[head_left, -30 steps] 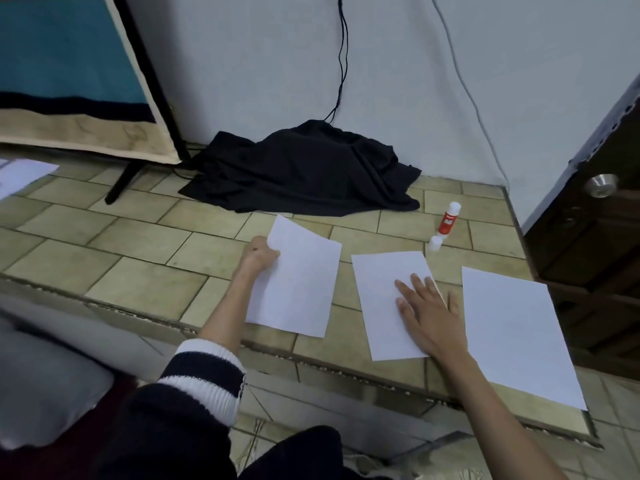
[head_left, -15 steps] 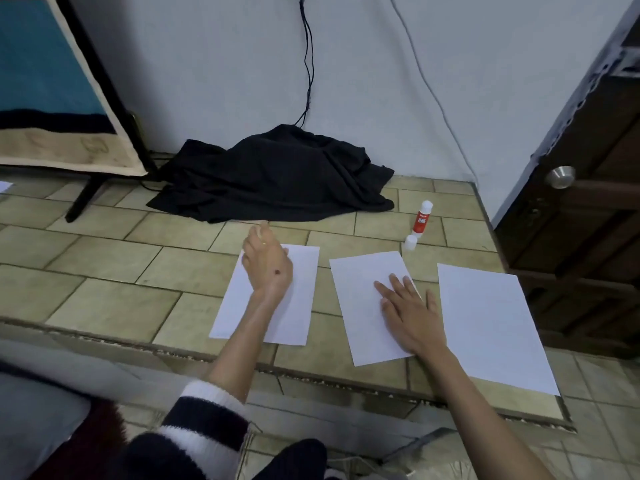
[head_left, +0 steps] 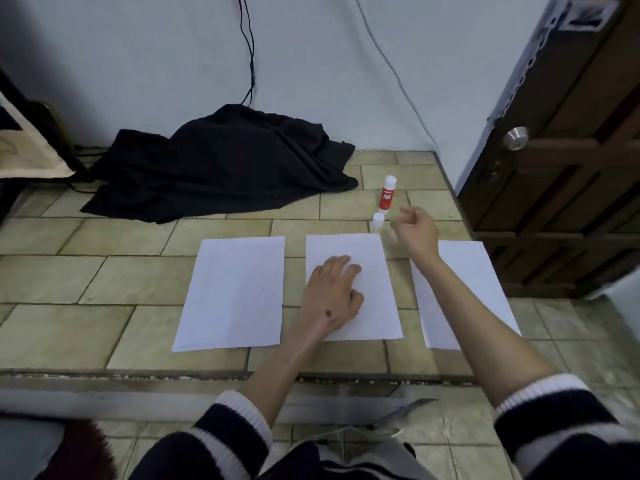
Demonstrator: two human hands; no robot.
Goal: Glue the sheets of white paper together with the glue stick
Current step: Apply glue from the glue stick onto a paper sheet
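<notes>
1. Three sheets of white paper are laid side by side on the raised tiled floor (head_left: 104, 282), near its front edge: left sheet (head_left: 232, 292), middle sheet (head_left: 367, 261), right sheet (head_left: 464, 271). None overlap; nothing is seen joined yet.
2. The glue stick (head_left: 387, 195) is lying behind the gap between the middle and right sheets, toward the back right corner of the tiles, with its white cap (head_left: 377, 220) just beside its near end, apparently off.
3. The left hand (head_left: 332, 296) is rested on the middle sheet, its fingers lightly bent and pressed down, nothing gripped.
4. The right hand (head_left: 415, 230) is held above the tiles just right of the cap, its fingers loosely curled and apart, nothing held.
5. Step judged: reach for the glue stick, pick-up not yet made.
6. Next move calls for the red barrel to be gripped, not the cap, while the middle sheet is pinned flat.
7. A black cloth (head_left: 221, 168) is heaped at the wall behind.
</notes>
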